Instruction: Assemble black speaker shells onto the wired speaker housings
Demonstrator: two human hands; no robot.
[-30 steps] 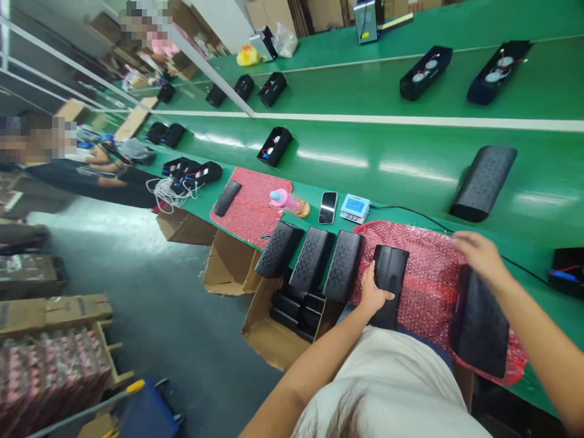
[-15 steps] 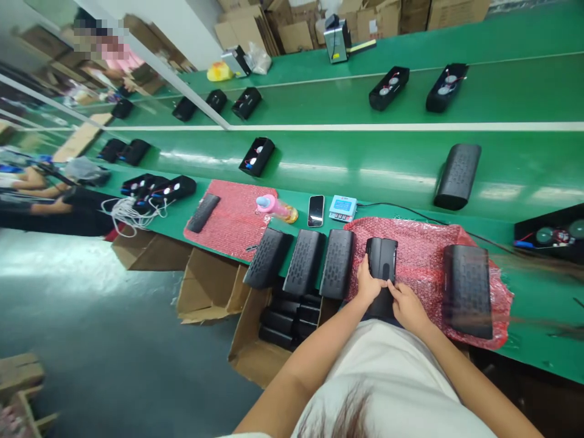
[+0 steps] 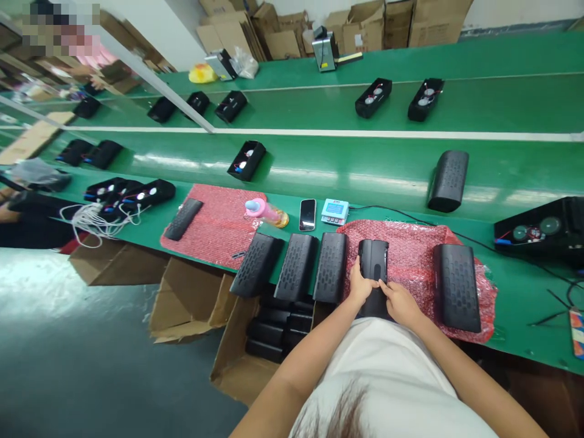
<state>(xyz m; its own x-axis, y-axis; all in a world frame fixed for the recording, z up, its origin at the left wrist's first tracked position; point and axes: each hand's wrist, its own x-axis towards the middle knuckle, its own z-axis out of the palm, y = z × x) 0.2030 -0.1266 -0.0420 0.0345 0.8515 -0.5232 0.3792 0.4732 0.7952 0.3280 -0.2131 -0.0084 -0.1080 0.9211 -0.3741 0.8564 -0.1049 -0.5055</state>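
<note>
A black speaker casing [image 3: 375, 258], with a long panel and a dark oval on its upper face, lies at the near edge of red bubble wrap [image 3: 408, 234], its near end against my white shirt. Wrapped round its left side is my left hand [image 3: 360, 285], the thumb laid on the panel. My right hand [image 3: 401, 303] grips the right side, its thumb close to the left one. Fingers under the casing are hidden. To the right, another casing with a brick-patterned grille [image 3: 457, 286] rests on the wrap. Several similar casings [image 3: 331, 267] stand left of my hands.
A cardboard box [image 3: 230, 359] of black parts sits below the bench edge. Beyond the wrap are a phone [image 3: 308, 215], a small meter [image 3: 335, 211] with a cable, and a pink bottle [image 3: 267, 212]. Open casings lie along the green belt [image 3: 319, 161]. A co-worker's arm shows far left.
The whole view has shifted, bringing more of the bench's right side into sight. Both hands keep their hold on the casing, with the thumbs in nearly the same place.
</note>
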